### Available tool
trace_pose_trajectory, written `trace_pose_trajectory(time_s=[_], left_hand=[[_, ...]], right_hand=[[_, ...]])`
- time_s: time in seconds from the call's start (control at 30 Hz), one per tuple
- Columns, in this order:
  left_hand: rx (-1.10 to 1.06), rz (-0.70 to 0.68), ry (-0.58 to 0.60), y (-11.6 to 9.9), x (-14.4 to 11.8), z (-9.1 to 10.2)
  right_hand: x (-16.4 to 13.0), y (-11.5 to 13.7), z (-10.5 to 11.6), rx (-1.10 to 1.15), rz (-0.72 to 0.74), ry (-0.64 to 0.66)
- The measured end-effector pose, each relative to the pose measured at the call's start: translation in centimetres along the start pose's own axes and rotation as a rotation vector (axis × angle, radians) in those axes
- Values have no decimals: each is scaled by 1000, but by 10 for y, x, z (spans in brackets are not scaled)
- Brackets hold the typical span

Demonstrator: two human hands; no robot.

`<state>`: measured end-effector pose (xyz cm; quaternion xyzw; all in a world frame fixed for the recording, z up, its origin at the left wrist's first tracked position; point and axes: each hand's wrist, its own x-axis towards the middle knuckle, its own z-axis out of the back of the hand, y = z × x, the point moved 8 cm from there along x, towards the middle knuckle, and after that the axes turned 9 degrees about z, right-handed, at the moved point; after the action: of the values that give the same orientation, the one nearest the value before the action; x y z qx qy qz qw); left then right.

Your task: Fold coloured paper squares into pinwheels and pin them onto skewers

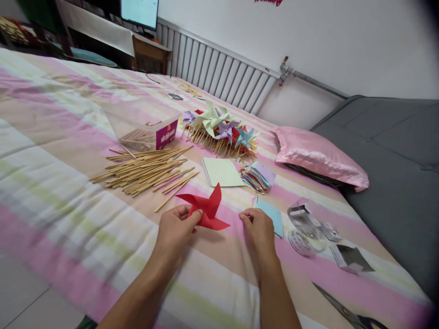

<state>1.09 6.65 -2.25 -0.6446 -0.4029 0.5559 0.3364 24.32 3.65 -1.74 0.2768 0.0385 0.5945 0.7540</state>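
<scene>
My left hand pinches a red paper pinwheel at its middle, the thumb pressed over the centre and the blades fanned out to the right. To the right of it, my right hand has its thumb and forefinger pressed together; whatever is between the tips is hidden or too small to name. Light blue paper sheets lie just behind my right hand. Beyond the pinwheel lie a pale green sheet stack and a pile of small coloured papers.
Wooden sticks are heaped at left, before a clear plastic box. Finished pinwheels lie bunched behind. At right are clear round containers, a small open box and scissors. A pink pillow rests against the grey headboard.
</scene>
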Motion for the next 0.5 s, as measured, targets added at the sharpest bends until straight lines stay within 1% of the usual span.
trace_pose_trajectory(time_s=[0.17,0.27,0.37,0.5], left_hand=[[-10,5,1,-1,-1,-1],[-30,3,-10,-2,-1,-1],[-39,1,-8,-3,-1,-1],[-30,-5,-5,-2,-1,0]], right_hand=[[-1,14,-11,207,72,96],[-2,17,-18,243,71,127],[-1,18,-18,252,67,96],[1,20,-11,259,75,18]])
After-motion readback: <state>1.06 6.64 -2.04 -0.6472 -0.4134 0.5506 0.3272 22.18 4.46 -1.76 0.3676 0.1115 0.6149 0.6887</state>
